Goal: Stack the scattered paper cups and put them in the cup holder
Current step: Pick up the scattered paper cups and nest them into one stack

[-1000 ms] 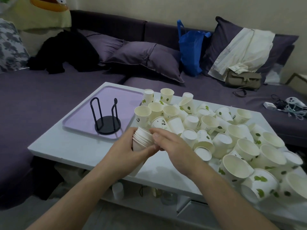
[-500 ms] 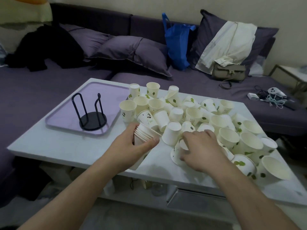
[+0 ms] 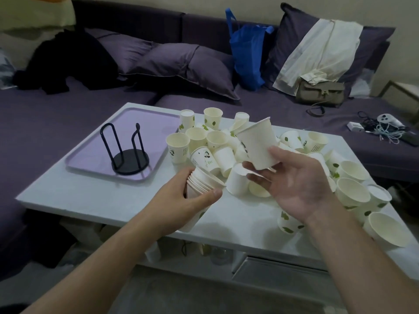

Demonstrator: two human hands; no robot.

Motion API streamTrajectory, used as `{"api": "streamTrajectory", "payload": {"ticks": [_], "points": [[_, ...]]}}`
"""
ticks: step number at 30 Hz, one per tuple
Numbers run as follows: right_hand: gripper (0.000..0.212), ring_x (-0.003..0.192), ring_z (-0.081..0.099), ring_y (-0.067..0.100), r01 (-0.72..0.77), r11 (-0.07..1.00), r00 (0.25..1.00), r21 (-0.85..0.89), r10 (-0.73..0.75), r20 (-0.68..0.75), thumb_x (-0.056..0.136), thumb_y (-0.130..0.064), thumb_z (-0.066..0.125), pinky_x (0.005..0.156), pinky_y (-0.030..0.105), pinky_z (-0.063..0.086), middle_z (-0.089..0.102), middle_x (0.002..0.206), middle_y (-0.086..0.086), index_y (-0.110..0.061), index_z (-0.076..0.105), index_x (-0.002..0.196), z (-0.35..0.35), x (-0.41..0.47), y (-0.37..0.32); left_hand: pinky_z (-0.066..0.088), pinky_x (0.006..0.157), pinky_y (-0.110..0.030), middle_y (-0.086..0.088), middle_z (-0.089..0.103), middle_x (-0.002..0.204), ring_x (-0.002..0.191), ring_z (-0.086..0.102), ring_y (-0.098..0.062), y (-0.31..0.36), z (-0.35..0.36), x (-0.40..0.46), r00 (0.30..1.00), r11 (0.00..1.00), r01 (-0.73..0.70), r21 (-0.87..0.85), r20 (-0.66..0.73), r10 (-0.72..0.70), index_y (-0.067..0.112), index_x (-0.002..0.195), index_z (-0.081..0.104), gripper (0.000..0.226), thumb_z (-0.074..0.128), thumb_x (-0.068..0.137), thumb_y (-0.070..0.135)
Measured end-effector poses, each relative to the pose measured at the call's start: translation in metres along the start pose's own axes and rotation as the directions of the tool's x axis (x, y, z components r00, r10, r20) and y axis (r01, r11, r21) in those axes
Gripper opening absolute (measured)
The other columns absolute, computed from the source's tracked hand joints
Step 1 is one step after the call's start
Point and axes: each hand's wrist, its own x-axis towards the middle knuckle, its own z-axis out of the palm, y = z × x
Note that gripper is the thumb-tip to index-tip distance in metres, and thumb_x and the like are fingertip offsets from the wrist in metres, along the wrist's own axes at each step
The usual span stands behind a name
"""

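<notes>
My left hand (image 3: 181, 200) grips a stack of nested white paper cups (image 3: 201, 181), tilted with its mouth up and to the right, over the table's front. My right hand (image 3: 297, 184), palm up, holds a single paper cup (image 3: 258, 143) by its base, lifted above the pile with its mouth toward the upper left. Several loose cups (image 3: 226, 141), white with green leaf prints, lie scattered and tipped across the table's middle and right. The black wire cup holder (image 3: 127, 152) stands empty on a lilac tray (image 3: 90, 159) at the left.
The white coffee table (image 3: 95, 196) has a shelf and drawer below its front edge. A purple sofa behind carries cushions, a blue bag (image 3: 247, 53), a tan handbag (image 3: 319, 91), black clothing and cables with a controller (image 3: 385, 123).
My right hand reached into the pile, took one cup and lifted it up, turning palm upward. The left hand kept hold of the stack. The view shifted right.
</notes>
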Motion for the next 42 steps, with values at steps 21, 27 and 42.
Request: {"api": "streamTrajectory", "payload": {"ticks": [21, 27, 42], "points": [[0.056, 0.095, 0.071, 0.016, 0.150, 0.939, 0.984, -0.309, -0.113, 0.136, 0.070, -0.006, 0.082, 0.079, 0.026, 0.056, 0.076, 0.102, 0.007, -0.001, 0.069, 0.124, 0.021, 0.017, 0.047, 0.066, 0.087, -0.038, 0.020, 0.074, 0.109, 0.096, 0.074, -0.005, -0.007, -0.003, -0.001, 0.999, 0.999, -0.051, -0.010, -0.003, 0.051, 0.045, 0.130, 0.059, 0.055, 0.083, 0.084, 0.061], [0.071, 0.123, 0.069, 0.024, 0.116, 0.902, 0.983, -0.416, -0.044, 0.180, 0.072, -0.018, 0.086, 0.109, 0.042, 0.051, 0.076, 0.127, 0.006, -0.016, 0.064, 0.139, 0.025, 0.012, 0.050, 0.066, 0.087, -0.038, 0.013, 0.075, 0.111, 0.095, 0.075, -0.009, -0.009, -0.003, 0.000, 0.999, 0.999, -0.046, 0.005, -0.016, 0.046, 0.042, 0.132, 0.058, 0.057, 0.082, 0.084, 0.061], [0.057, 0.145, 0.043, -0.008, 0.213, 0.589, 0.953, -0.779, 0.050, 0.298, 0.099, -0.041, 0.049, 0.124, 0.029, 0.033, 0.054, 0.154, -0.027, -0.041, 0.050, 0.156, 0.042, 0.014, 0.060, 0.056, 0.077, -0.023, 0.018, 0.071, 0.114, 0.099, 0.071, -0.006, -0.017, -0.016, 0.010, 0.999, 1.000, 0.009, 0.029, -0.031, -0.008, 0.042, 0.133, 0.057, 0.054, 0.077, 0.087, 0.061]]}}
